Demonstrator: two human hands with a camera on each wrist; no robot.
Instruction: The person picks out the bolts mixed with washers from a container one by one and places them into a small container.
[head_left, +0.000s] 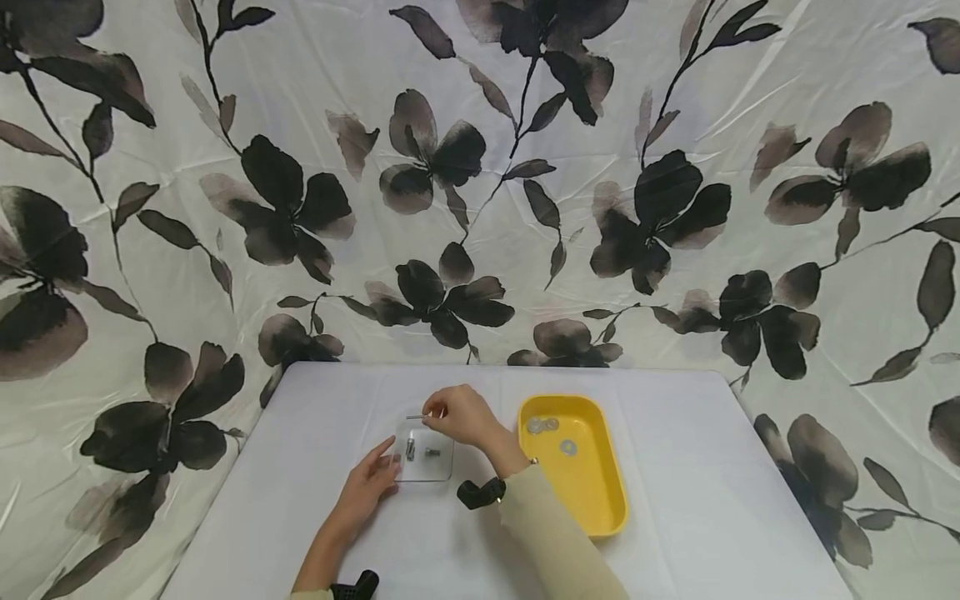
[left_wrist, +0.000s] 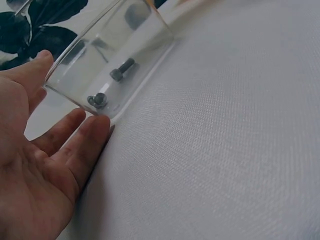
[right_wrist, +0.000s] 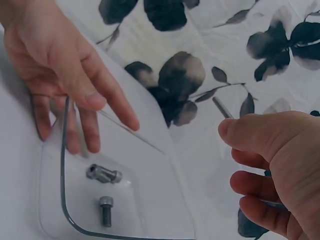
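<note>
A clear, open-topped plastic box (head_left: pixel 423 480) stands on the table in front of me. Inside it lie a single socket-head bolt (right_wrist: pixel 106 211) and, close by, what looks like two more bolts (right_wrist: pixel 104 173) side by side. My left hand (head_left: pixel 367 483) touches the box's left side with loosely extended fingers (left_wrist: pixel 92 142). Above the box's far edge, my right hand (head_left: pixel 465 415) pinches a thin metal rod (right_wrist: pixel 223 108) between thumb and forefinger. Its tip points left, while the other end is hidden in the hand.
Right of the box is a yellow tray (head_left: pixel 617 500) holding several washers (head_left: pixel 567 447), some of them bunched near its far left corner. My right forearm crosses the tray's near left side. A flower-patterned cloth (head_left: pixel 480 225) hangs behind the white table (head_left: pixel 705 500).
</note>
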